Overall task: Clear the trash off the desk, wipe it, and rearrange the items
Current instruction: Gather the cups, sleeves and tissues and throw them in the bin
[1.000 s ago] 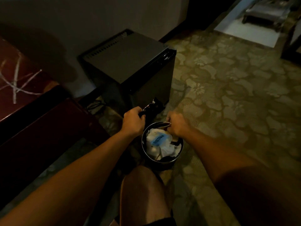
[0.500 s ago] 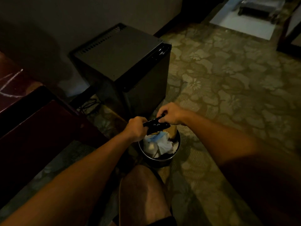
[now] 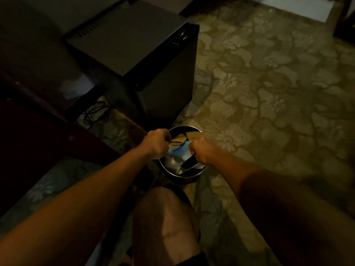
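A round metal trash bin [image 3: 189,179] stands on the carpet just in front of my knee. It holds a white and blue packet [image 3: 179,150], brown cardboard scraps [image 3: 193,134] and other crumpled trash. My left hand [image 3: 158,144] is at the bin's left rim, fingers curled on the edge of the white and blue packet. My right hand [image 3: 202,150] is over the bin's right side in a fist, gripping a black wrapper [image 3: 189,163] that hangs down into the bin.
A black mini fridge [image 3: 134,45] stands right behind the bin. The dark wooden desk [image 3: 28,141] is on the left, with cables [image 3: 94,114] on the floor between them. Patterned carpet [image 3: 269,93] spreads to the right. My bare knee [image 3: 167,217] is below the bin.
Both hands held the black wrapper above the bin; now they have dropped into the bin and parted, the right keeping the wrapper. Brown cardboard now shows on top.
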A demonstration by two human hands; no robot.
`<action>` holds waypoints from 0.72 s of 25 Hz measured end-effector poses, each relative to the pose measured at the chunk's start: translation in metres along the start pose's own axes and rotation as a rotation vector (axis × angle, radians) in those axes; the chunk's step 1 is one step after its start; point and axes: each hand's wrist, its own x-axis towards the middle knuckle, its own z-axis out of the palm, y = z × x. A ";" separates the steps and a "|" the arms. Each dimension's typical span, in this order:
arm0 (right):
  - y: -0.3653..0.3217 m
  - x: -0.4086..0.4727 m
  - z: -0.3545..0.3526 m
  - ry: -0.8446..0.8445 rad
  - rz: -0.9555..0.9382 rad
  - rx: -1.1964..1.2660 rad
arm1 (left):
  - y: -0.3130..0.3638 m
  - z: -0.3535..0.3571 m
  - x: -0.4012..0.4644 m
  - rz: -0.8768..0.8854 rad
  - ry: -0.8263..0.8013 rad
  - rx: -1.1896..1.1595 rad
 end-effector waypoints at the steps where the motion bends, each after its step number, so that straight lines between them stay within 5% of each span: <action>1: -0.001 0.005 0.007 -0.063 -0.022 -0.045 | -0.002 -0.001 0.003 -0.006 0.007 0.008; 4: -0.001 0.014 0.005 -0.140 -0.048 -0.060 | -0.004 -0.008 0.009 -0.003 0.023 0.039; 18: -0.030 -0.066 -0.168 0.271 -0.077 -0.097 | 0.054 -0.115 -0.085 0.134 0.204 0.362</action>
